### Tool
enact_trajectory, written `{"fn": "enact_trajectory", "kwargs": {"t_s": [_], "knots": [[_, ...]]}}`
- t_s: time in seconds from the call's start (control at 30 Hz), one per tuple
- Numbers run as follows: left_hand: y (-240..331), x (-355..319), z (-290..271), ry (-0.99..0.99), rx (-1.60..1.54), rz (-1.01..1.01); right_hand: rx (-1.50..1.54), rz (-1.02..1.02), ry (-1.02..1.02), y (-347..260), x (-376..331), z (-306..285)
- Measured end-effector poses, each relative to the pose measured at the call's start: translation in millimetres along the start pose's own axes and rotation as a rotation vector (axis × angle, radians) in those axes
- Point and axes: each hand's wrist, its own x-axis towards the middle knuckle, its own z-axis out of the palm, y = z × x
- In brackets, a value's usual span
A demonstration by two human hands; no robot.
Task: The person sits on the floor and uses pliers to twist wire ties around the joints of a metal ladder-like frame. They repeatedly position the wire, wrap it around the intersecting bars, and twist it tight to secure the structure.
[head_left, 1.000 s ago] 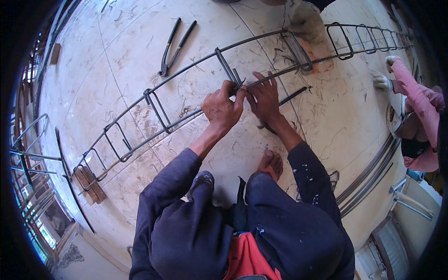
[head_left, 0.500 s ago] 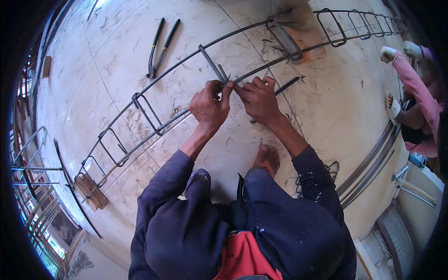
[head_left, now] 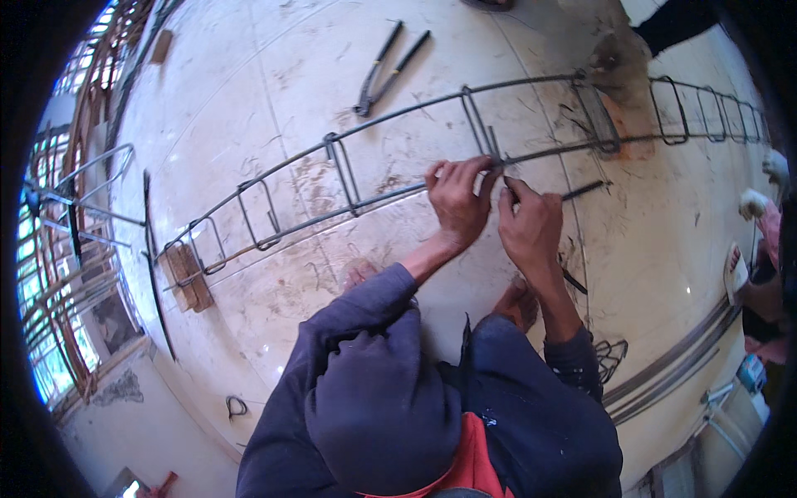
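Note:
A long frame of two steel bars (head_left: pixel 398 194) joined by bent wire stirrups (head_left: pixel 341 170) crosses the floor in front of me. My left hand (head_left: pixel 459 202) curls its fingers and thumb over the nearer bar, at the lower corner of a stirrup (head_left: pixel 474 120). Just to the right, my right hand (head_left: pixel 531 222) has its thumb and fingers pressed together close to that corner. Whatever it pinches is too small to make out. Beyond the frame lie pincers (head_left: pixel 388 70) with dark handles, touched by neither hand.
A wooden block (head_left: pixel 187 278) props the frame's left end; an orange brick (head_left: pixel 633 137) sits under its right part. Dark rods (head_left: pixel 677 365) lie at right, near a person's gloved hand (head_left: pixel 754 203). Someone's dark sleeve (head_left: pixel 677 26) shows at the top. Wire scraps litter the floor.
My view has shifted, so the frame and pincers appear farther right. My right hand has drawn slightly back from the bar, while my left stays at the same stirrup corner.

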Motion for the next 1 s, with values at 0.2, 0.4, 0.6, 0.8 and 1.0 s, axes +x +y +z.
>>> {"fn": "enact_trajectory", "kwargs": {"t_s": [0.2, 0.4, 0.6, 0.8, 1.0], "knots": [[3.9, -11.6, -2.5, -0.083, -0.037, 0.141, -0.037, 0.109, -0.084, -23.1, -11.6, -8.7], [-2.4, -1.7, 0.2, -0.026, -0.162, 0.130, 0.033, 0.021, -0.069, -23.4, -21.2, -10.1], [-16.3, 1.6, -5.8, -0.081, -0.170, 0.258, 0.086, -0.087, -0.231, -28.4, -21.6, -30.1], [-14.3, 8.1, -13.8, -0.138, -0.232, 0.188, 0.409, -0.234, -0.261, 7.5, 13.6, -76.3], [-16.8, 16.9, -22.0, -0.282, -0.280, 0.072, 0.080, -0.488, -0.076, 41.3, 32.6, -24.7]]}}
